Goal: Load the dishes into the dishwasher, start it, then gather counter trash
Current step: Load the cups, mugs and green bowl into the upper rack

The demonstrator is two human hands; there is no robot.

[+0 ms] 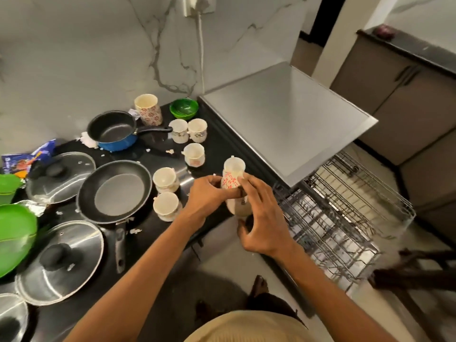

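My left hand (206,197) and my right hand (264,218) both grip a white mug with red flowers (230,177) at the counter's right edge. Under it my right hand also touches a second pale cup (238,208). Several small white cups (165,180) stand on the black counter (217,144) to the left. The dishwasher (291,119) is open at the right, with two wire racks (345,206) pulled out and nothing visible in them.
A frying pan (116,191), a blue saucepan (112,130), two steel lids (60,262), a green bowl (184,108), green plates (14,235), a tall floral mug (148,109), a blue wrapper (27,159) and white scraps crowd the counter. A cabinet stands at the far right.
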